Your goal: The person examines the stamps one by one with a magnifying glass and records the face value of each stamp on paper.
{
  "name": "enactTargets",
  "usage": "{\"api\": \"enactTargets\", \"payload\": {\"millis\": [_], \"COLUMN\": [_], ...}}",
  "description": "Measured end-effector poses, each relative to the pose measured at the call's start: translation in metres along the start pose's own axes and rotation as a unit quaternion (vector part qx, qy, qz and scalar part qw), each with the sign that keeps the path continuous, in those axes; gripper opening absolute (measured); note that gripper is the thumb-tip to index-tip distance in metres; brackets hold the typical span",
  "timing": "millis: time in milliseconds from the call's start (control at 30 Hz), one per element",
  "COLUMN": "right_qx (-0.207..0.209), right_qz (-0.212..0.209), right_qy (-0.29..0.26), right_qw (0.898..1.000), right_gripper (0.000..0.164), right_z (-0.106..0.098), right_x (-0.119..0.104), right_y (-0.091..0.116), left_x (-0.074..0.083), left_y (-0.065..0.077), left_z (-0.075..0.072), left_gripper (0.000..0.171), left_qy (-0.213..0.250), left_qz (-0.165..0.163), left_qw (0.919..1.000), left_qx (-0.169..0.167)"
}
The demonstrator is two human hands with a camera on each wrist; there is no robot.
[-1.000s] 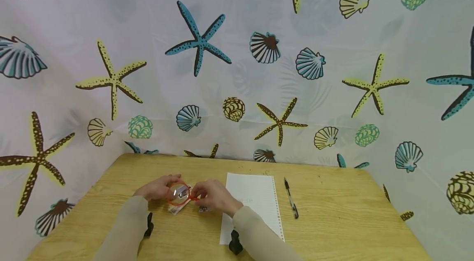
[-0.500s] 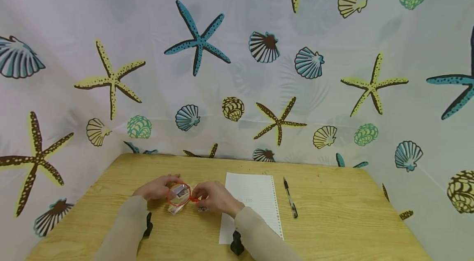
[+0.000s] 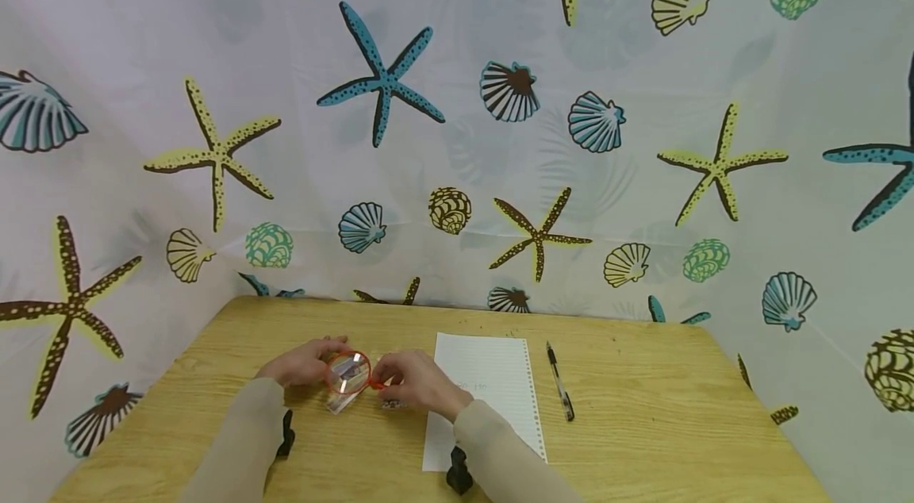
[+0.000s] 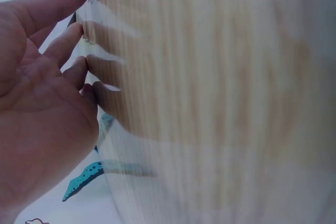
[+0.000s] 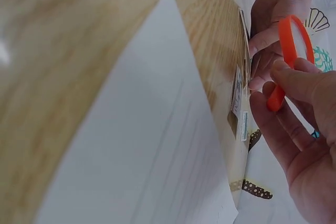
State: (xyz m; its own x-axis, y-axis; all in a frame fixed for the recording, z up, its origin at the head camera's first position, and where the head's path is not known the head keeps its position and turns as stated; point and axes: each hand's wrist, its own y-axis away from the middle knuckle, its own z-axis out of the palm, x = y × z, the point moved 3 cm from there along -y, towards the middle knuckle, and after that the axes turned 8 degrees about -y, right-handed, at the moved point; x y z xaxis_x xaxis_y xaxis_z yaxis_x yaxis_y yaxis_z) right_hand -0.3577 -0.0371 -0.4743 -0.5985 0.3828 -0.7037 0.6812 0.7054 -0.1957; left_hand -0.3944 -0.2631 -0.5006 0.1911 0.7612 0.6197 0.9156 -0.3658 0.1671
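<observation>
A small magnifying glass (image 3: 350,373) with a red rim and handle is pinched between the thumb and fingers of my right hand (image 3: 417,385). Its lens is held over a clear-edged flat piece (image 3: 343,401) on the table, which shows through the glass with a glare on it. My left hand (image 3: 301,362) rests at the left of that piece, fingertips down on the tabletop and fingers extended in the left wrist view. A second small printed piece (image 3: 393,404) lies partly hidden beneath my right hand.
A sheet of lined paper (image 3: 493,364) with faint writing lies under my right wrist. To its right is a black-capped clear pen (image 3: 561,384) on the wooden table (image 3: 657,408). A shell-and-starfish curtain (image 3: 457,154) encloses the back and sides.
The magnifying glass has shifted a little to the right and away from me, with the glare moving across its lens. My left hand has stayed in place.
</observation>
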Motion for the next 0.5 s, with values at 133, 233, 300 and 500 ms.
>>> {"api": "enactTargets", "payload": {"millis": [133, 233, 300, 500], "right_qx": [0.003, 0.003, 0.001, -0.006], "right_qz": [-0.010, -0.002, 0.008, 0.028], "right_qy": [0.016, -0.002, -0.025, -0.065], "right_qw": [1.000, 1.000, 1.000, 0.997], "right_gripper": [0.005, 0.007, 0.011, 0.022], "right_z": [-0.001, -0.002, -0.003, -0.008], "right_x": [0.004, 0.008, 0.010, 0.014], "right_y": [0.003, 0.006, 0.009, 0.017], "left_x": [0.002, 0.002, 0.003, 0.003], "left_y": [0.001, 0.001, 0.001, 0.002], "left_z": [0.002, 0.003, 0.002, 0.000], "left_gripper": [0.066, 0.065, 0.057, 0.041], "left_qy": [0.011, 0.016, 0.010, -0.028], "left_qz": [-0.007, -0.002, 0.004, 0.023], "left_qw": [0.9999, 0.9999, 0.9999, 0.9993], "left_qx": [0.001, 0.000, -0.004, -0.008]}}
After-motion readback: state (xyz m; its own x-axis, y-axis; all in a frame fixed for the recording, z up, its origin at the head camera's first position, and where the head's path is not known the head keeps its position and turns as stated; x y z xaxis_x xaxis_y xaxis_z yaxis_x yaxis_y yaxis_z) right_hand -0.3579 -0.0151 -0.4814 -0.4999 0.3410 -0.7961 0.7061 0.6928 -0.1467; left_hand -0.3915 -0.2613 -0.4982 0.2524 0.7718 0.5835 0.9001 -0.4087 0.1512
